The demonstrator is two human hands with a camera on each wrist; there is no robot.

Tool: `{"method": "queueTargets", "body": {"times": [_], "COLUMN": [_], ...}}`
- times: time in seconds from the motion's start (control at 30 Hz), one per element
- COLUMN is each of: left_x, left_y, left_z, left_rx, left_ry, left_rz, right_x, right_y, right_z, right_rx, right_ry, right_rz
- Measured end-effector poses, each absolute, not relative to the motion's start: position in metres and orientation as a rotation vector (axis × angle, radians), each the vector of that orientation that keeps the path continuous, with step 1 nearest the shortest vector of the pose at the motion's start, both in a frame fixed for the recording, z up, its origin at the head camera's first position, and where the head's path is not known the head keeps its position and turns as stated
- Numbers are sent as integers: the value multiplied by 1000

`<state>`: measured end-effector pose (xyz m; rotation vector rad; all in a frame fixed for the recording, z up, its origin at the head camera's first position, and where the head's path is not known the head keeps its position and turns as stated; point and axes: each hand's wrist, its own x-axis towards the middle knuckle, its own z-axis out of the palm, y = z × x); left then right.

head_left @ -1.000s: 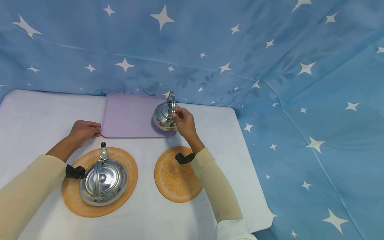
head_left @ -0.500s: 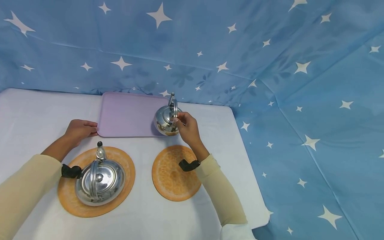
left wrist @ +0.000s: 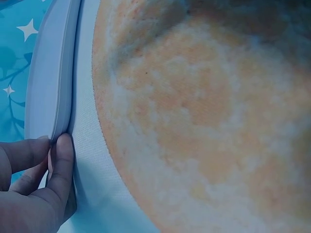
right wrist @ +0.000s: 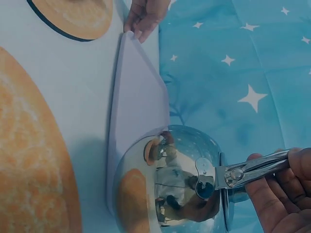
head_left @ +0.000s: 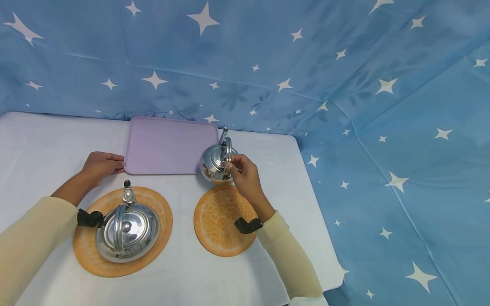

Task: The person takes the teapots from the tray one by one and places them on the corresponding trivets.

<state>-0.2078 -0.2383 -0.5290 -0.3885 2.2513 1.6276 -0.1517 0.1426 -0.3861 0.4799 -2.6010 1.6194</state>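
Observation:
My right hand (head_left: 245, 175) grips the top handle of a small shiny metal teapot (head_left: 211, 163). In the right wrist view the teapot (right wrist: 189, 194) is seen from its side, its handle (right wrist: 262, 167) between thumb and fingers. It hangs over the front right corner of a lilac tray (head_left: 168, 146), between tray and smaller orange mat. At the tray's front left corner, my left hand (head_left: 100, 168) pinches the rim; the left wrist view shows thumb and fingers (left wrist: 62, 165) on that edge. A larger metal teapot (head_left: 132, 229) stands below my left hand on an orange-slice mat (head_left: 162, 246).
A smaller round orange-slice mat (head_left: 218, 225) lies on the white table (head_left: 183, 272), under my right wrist. Behind the table hangs a blue curtain (head_left: 249, 42) with white stars; it also runs down the right side.
My right hand has brought the small teapot from over the tray's right end toward me and slightly right, nearer the smaller mat. My left hand stays at the tray's corner.

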Motion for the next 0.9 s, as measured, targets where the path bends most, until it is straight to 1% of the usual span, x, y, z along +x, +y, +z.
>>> {"method": "queueTargets", "body": {"times": [0.2,0.63,0.9], "left_x": [-207,-206,-206], "left_y": [-239,-240,-238], "left_z": [-526,-522,-524], "left_rx": [-399,-397,-396], "left_ry": [2253,2250,2247], "left_rz": [1631,1630,1620], "right_x": [-138,-120,-106], "right_y": [146,157,164], "right_z": [-384,-385,-385], "right_rx": [440,497,460], "right_ry": [-2617,-2567,-2589], "right_rz": [1622,1664,1682]}}
